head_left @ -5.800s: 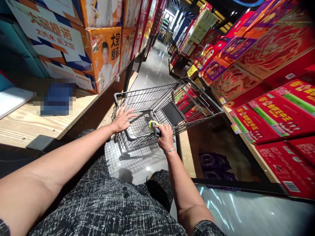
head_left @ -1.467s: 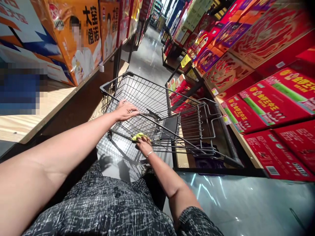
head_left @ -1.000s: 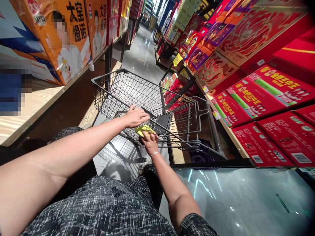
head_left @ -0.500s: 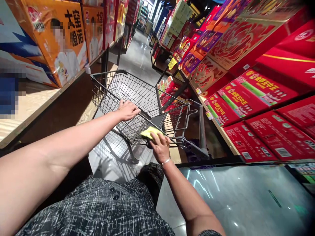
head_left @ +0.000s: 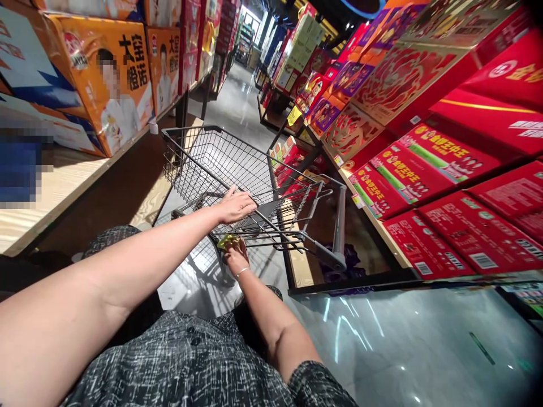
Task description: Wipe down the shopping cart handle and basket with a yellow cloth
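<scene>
A wire shopping cart (head_left: pixel 220 164) stands tilted across my view, its grey handle bar at the right. My left hand (head_left: pixel 237 207) rests on the near top rim, fingers bent over it. Lower down, beside the cart's near side, my right hand (head_left: pixel 237 257) is closed around a yellow cloth (head_left: pixel 227 242). The cloth is partly hidden by the fingers and lies close to the lower frame under the basket. I cannot tell exactly which bar it touches.
Orange cartons (head_left: pixel 114 85) stand on a wooden shelf at the left. Red gift boxes (head_left: pixel 449 215) are stacked on a display at the right, close to the handle. A shiny tiled floor (head_left: pixel 382 339) runs below and along the aisle ahead.
My right hand has moved down and left with the cloth, from the rim to the lower frame. My left hand has shifted right along the rim, and the cart has turned slightly.
</scene>
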Tool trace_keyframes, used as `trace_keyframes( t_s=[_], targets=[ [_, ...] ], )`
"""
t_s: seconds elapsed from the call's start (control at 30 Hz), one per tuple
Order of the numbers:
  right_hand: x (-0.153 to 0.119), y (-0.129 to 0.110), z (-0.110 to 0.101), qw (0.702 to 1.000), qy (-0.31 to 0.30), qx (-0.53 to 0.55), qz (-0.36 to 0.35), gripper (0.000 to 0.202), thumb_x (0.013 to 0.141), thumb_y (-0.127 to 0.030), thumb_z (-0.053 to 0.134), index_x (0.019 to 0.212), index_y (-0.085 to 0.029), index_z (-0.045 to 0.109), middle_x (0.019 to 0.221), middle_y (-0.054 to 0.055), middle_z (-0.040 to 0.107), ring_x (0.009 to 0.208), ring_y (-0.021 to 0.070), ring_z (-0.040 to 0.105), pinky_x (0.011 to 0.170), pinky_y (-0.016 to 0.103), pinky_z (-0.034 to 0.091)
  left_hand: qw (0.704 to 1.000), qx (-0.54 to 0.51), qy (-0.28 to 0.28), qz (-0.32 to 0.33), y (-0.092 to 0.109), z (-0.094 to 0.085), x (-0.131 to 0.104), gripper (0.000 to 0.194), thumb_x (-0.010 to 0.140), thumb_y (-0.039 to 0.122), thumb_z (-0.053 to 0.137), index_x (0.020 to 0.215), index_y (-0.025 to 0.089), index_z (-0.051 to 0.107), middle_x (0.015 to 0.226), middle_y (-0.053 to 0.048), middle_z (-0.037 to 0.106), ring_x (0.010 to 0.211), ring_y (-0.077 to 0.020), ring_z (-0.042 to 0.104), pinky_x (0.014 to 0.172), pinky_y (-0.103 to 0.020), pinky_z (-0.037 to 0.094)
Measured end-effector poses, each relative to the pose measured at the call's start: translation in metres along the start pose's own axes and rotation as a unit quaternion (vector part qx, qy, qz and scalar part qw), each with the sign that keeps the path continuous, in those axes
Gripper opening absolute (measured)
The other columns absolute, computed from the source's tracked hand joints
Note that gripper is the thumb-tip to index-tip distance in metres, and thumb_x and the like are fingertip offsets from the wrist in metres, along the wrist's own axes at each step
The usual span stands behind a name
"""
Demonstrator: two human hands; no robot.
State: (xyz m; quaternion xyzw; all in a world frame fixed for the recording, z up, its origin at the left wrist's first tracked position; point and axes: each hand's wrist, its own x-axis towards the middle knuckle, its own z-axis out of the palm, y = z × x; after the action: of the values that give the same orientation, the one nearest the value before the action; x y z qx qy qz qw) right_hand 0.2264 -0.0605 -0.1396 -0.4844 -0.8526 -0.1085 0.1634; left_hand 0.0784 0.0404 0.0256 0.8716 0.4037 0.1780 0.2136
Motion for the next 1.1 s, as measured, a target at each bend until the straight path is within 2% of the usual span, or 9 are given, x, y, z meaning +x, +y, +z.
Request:
trace_keyframes(
  t_s=[0.13,0.33,0.4,0.47,0.6,0.73,0.87,0.97,1.1],
  targets=[
    [-0.014,0.018,-0.039,0.998,0.008,-0.047,-0.051,0.015,0.092,-0.023,0.061,0.097,-0.027,0.074,0.117,0.001,0.070,0.116,0.0219,0.054,0.105,0.043,0.035,1.000,0.000,-0.011,-0.019,-0.004,-0.008,0.002,0.050,0.103,0.048,0.022,0.121,0.024,0.062,0.136,-0.003,0.060,0.145,-0.0240,0.030,0.121,-0.055,-0.002],
    [-0.034,0.041,-0.176,0.987,0.101,-0.121,-0.004,0.022,0.093,-0.022,0.061,0.110,-0.033,0.071,0.135,0.001,0.062,0.129,0.0244,0.041,0.106,0.044,0.023,0.998,-0.001,-0.007,-0.061,-0.013,-0.018,0.004,0.059,0.101,0.049,0.018,0.123,0.021,0.064,0.141,-0.005,0.057,0.147,-0.0227,0.028,0.122,-0.051,-0.005],
    [-0.032,0.036,-0.205,0.981,0.127,-0.137,0.052,0.030,0.094,-0.018,0.058,0.118,-0.033,0.069,0.136,0.004,0.061,0.129,0.0259,0.041,0.105,0.046,0.022,0.997,-0.009,-0.009,-0.075,-0.011,-0.021,0.004,0.061,0.101,0.050,0.016,0.122,0.021,0.066,0.143,-0.005,0.056,0.148,-0.0236,0.026,0.122,-0.051,-0.005],
    [-0.026,0.028,-0.209,0.979,0.119,-0.134,0.096,0.032,0.094,-0.018,0.058,0.120,-0.033,0.069,0.136,0.006,0.061,0.127,0.0273,0.042,0.104,0.047,0.023,0.996,-0.018,-0.012,-0.082,-0.004,-0.024,0.001,0.063,0.102,0.051,0.014,0.119,0.024,0.069,0.143,-0.003,0.056,0.148,-0.0257,0.026,0.121,-0.055,-0.004],
    [-0.004,0.007,-0.165,0.990,0.006,-0.102,0.092,0.020,0.095,-0.023,0.058,0.108,-0.031,0.071,0.137,0.004,0.060,0.128,0.0267,0.044,0.104,0.046,0.029,0.998,-0.051,-0.015,-0.019,0.020,-0.023,-0.009,0.062,0.103,0.048,0.012,0.118,0.028,0.070,0.136,-0.002,0.061,0.139,-0.0250,0.041,0.118,-0.062,-0.003],
    [0.016,-0.013,-0.149,0.994,-0.094,-0.058,0.026,0.022,0.097,-0.021,0.052,0.109,-0.028,0.069,0.133,0.002,0.061,0.121,0.0254,0.048,0.099,0.041,0.037,0.996,-0.084,-0.009,0.012,0.027,-0.018,-0.015,0.063,0.104,0.046,0.010,0.123,0.024,0.066,0.134,-0.004,0.061,0.135,-0.0217,0.045,0.121,-0.051,0.013],
    [0.027,-0.013,-0.210,1.000,-0.003,-0.015,0.003,0.033,0.095,-0.015,0.053,0.119,-0.033,0.067,0.134,0.003,0.059,0.121,0.0253,0.044,0.103,0.043,0.035,0.995,-0.096,0.001,0.016,0.018,-0.017,-0.017,0.066,0.103,0.049,0.009,0.117,0.022,0.067,0.128,-0.006,0.064,0.124,-0.0211,0.054,0.114,-0.040,0.033],
    [0.035,0.010,-0.264,0.998,0.043,0.006,0.040,0.040,0.090,-0.008,0.055,0.118,-0.033,0.069,0.135,0.004,0.057,0.124,0.0265,0.041,0.105,0.047,0.034,0.995,-0.096,0.004,-0.017,0.011,-0.021,-0.023,0.064,0.103,0.051,0.009,0.114,0.026,0.067,0.133,-0.004,0.062,0.130,-0.0240,0.050,0.118,-0.054,0.022],
    [0.045,0.045,-0.293,0.983,-0.029,0.174,0.054,0.043,0.085,-0.007,0.056,0.118,-0.029,0.071,0.126,0.006,0.059,0.117,0.0220,0.050,0.104,0.043,0.042,0.997,-0.073,0.007,-0.019,0.006,-0.029,-0.032,0.062,0.102,0.048,0.011,0.108,0.026,0.068,0.130,-0.003,0.063,0.132,-0.0252,0.048,0.119,-0.063,0.004]
  ],
)
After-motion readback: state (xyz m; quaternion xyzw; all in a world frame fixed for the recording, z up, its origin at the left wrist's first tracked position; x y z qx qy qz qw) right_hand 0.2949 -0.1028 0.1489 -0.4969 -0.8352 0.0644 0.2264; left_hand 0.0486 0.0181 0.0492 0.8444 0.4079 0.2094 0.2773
